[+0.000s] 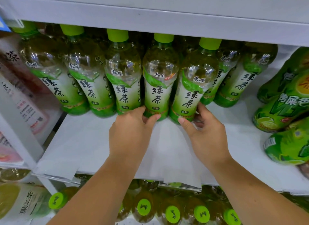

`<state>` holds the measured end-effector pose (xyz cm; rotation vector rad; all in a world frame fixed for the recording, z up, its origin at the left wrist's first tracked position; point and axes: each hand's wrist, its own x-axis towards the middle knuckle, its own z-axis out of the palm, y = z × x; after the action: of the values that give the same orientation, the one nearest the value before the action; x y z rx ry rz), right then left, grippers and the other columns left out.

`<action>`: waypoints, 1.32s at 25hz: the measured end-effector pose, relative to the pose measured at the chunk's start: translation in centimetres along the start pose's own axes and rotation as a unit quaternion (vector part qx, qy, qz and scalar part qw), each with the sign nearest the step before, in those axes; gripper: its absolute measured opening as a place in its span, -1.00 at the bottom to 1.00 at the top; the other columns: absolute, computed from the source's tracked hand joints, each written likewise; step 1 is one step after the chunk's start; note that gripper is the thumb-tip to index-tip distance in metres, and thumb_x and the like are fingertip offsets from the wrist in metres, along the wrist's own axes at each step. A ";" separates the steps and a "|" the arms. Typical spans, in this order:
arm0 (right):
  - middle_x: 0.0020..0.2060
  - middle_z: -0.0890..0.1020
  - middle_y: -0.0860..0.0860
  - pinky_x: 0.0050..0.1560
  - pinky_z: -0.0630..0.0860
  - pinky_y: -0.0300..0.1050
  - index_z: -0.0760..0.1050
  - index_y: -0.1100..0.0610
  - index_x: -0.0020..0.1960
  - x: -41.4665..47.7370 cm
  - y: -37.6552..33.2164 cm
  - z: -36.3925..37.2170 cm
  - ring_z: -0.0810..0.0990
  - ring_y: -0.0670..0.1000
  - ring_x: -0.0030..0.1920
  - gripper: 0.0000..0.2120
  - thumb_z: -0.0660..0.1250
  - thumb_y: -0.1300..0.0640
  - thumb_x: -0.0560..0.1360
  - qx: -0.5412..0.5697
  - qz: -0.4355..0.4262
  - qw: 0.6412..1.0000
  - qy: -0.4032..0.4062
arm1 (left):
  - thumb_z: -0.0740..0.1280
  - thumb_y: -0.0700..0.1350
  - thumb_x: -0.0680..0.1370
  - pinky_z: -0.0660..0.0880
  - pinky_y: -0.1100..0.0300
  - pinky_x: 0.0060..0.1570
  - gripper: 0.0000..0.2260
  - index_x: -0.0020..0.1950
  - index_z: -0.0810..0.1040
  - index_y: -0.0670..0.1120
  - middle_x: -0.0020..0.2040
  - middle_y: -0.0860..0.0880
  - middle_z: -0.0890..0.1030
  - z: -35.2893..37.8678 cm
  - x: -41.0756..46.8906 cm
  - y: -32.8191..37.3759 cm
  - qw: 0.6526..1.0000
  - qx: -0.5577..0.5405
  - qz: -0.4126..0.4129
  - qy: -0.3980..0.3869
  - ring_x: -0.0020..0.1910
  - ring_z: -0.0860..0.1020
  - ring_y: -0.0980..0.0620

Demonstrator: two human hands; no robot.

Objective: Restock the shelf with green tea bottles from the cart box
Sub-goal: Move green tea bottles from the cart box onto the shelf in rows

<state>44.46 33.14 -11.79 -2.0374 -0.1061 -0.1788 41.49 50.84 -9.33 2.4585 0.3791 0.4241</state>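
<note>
A row of green tea bottles with lime caps stands upright at the back of the white shelf [87, 146]. My left hand [129, 132] grips the base of one bottle [159, 77] in the middle of the row. My right hand [206, 132] grips the base of the neighbouring bottle [196, 84] to its right. Both bottles rest on the shelf, slightly forward of the others. More green tea bottles [234, 80] stand behind and to the right. The cart box is out of view.
The upper shelf board [158, 20] hangs low over the caps. Different green bottles [287, 107] lie stacked at the right. Pale-labelled bottles [20, 94] fill the left bay behind a divider. Capped bottles [172, 214] fill the shelf below.
</note>
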 end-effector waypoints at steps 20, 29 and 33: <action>0.31 0.56 -0.21 0.42 0.39 -0.09 0.38 -0.10 0.45 -1.7 -2.9 -1.1 0.51 -0.20 0.32 -0.58 0.28 -0.04 0.60 0.071 0.094 0.990 -0.075 | 0.24 0.09 0.63 0.39 0.12 0.21 -0.56 0.48 0.43 -0.02 0.33 -0.03 0.54 -3.0 -1.6 1.9 0.979 -0.090 -0.077 -0.165 0.31 0.49 -0.04; 0.18 0.49 -0.09 -0.06 0.39 -0.30 0.38 -0.05 0.45 -9.6 -9.6 -4.6 0.49 -0.08 0.14 -0.59 0.23 -0.08 0.63 0.089 0.277 0.956 -0.032 | 0.19 0.13 0.65 0.34 0.09 0.35 -0.65 0.32 0.54 -0.02 0.26 0.08 0.54 -8.5 -5.9 2.8 0.919 -0.214 -0.161 -0.291 0.28 0.45 0.03; 0.24 0.43 -0.15 0.00 0.39 -0.28 0.30 -0.04 0.50 -15.9 -15.7 -7.9 0.43 -0.12 0.22 -0.57 0.18 -0.06 0.65 0.081 0.313 0.946 -0.031 | 0.20 0.17 0.64 0.32 0.15 0.28 -0.54 0.49 0.43 0.02 0.44 0.09 0.46 -15.2 -10.3 4.1 0.894 -0.216 -0.155 -0.360 0.27 0.41 0.13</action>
<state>25.73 33.29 2.77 -1.8153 0.4725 0.2851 27.04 51.77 2.63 1.8945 0.3034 -0.4898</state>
